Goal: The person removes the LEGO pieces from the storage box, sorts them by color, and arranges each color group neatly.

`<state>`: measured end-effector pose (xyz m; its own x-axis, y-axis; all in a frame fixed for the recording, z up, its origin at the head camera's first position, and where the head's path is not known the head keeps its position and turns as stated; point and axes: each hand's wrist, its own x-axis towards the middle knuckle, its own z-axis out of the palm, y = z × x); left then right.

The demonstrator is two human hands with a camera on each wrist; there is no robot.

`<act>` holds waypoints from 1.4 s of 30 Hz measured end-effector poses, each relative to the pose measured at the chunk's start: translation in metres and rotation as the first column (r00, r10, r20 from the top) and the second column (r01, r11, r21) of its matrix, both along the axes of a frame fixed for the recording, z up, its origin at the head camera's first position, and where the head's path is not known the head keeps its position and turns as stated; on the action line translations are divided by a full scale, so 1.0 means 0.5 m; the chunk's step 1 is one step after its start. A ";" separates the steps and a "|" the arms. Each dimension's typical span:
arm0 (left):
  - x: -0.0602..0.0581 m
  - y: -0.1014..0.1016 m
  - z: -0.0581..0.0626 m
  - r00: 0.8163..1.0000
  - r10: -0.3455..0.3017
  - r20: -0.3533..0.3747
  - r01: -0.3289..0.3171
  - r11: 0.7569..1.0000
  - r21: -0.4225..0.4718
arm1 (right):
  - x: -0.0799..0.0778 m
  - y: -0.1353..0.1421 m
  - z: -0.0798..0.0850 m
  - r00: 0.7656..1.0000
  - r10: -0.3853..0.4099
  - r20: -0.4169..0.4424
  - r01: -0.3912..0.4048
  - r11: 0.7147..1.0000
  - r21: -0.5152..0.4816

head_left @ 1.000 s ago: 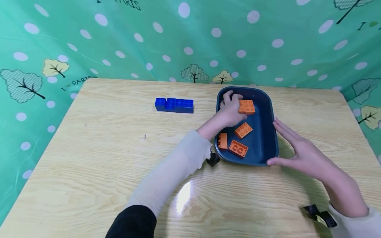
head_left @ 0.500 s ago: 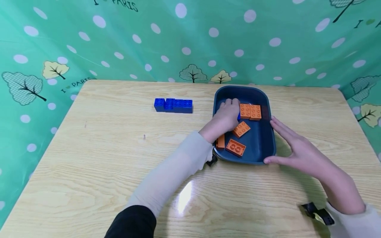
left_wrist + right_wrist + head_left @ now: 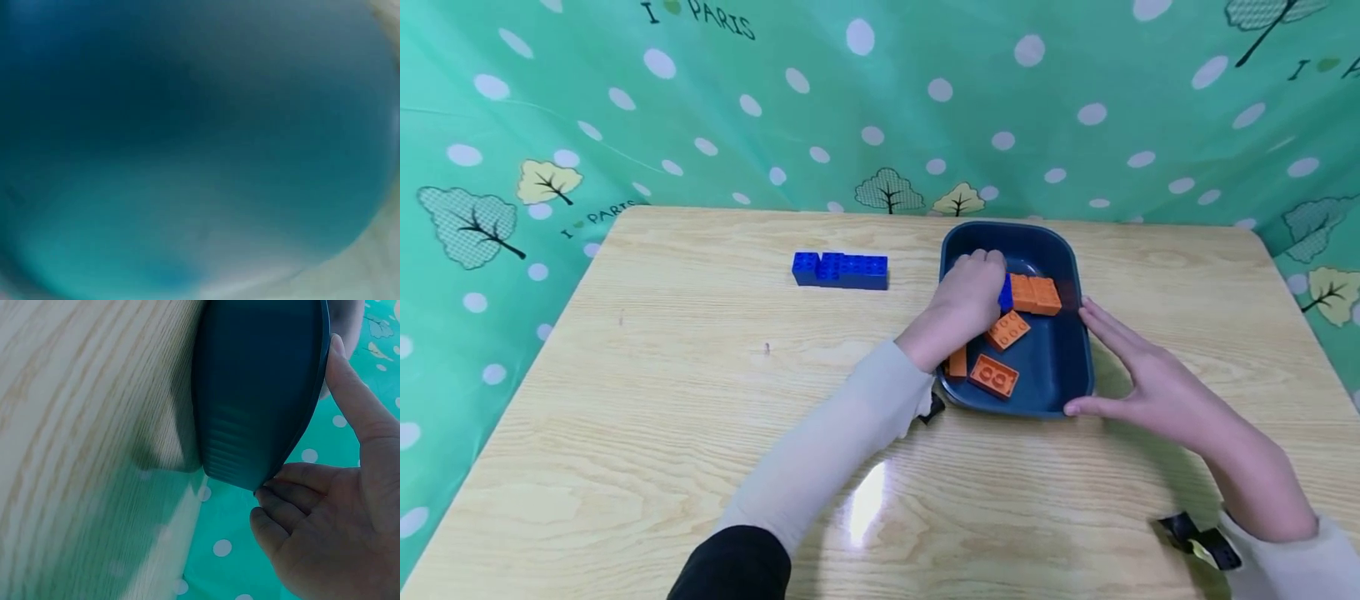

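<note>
A dark blue tray (image 3: 1051, 367) with rounded corners stands on the table, right of centre. My left hand (image 3: 966, 292) reaches inside it with curled fingers, holding a blue toy brick (image 3: 1006, 293) that shows only in part; its fingertips are hidden. Against that brick's right side sit two orange bricks (image 3: 1036, 295) in a row. Separate orange bricks lie nearer: one studs up (image 3: 1008, 330), one hollow side up (image 3: 994, 377), one on its side (image 3: 957, 362). With fingers and thumb spread, my right hand (image 3: 1157, 387) touches the tray's right wall (image 3: 256, 394).
A row of blue bricks (image 3: 841, 272) lies left of the tray on the wooden table (image 3: 662, 400). Behind the table hangs a green dotted cloth (image 3: 820, 100). The left wrist view is a blur of blue and teal.
My left hand has moved nearer and its fingers have curled in around the blue brick. The two orange bricks beside it have shifted right and nearer. My right hand stays at the tray.
</note>
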<state>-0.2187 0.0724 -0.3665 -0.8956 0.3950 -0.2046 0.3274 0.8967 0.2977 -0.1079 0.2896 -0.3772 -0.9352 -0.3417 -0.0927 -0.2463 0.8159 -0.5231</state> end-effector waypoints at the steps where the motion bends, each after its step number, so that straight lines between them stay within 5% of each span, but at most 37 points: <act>1: 0.002 -0.006 0.005 1.000 -0.006 -0.001 0.006 1.000 0.023 | 0.001 0.000 0.000 1.000 0.000 0.004 0.000 1.000 -0.004; 13: 0.012 -0.119 0.077 1.000 0.004 0.004 -0.005 0.934 0.357 | 0.002 0.001 -0.001 1.000 0.000 0.006 0.000 1.000 -0.010; 24: 0.000 -0.297 0.131 0.989 0.143 -0.027 -0.105 0.829 0.549 | -0.001 -0.002 -0.003 0.999 -0.007 0.037 0.007 1.000 0.014; 31: -0.026 -0.422 0.105 0.974 0.225 0.015 -0.188 0.771 0.609 | 0.002 0.001 -0.005 1.000 -0.007 0.030 0.006 1.000 0.024; 42: -0.047 -0.546 0.044 0.932 0.349 0.095 -0.347 0.789 0.507 | 0.005 -0.002 -0.006 1.000 -0.006 0.027 0.005 1.000 0.007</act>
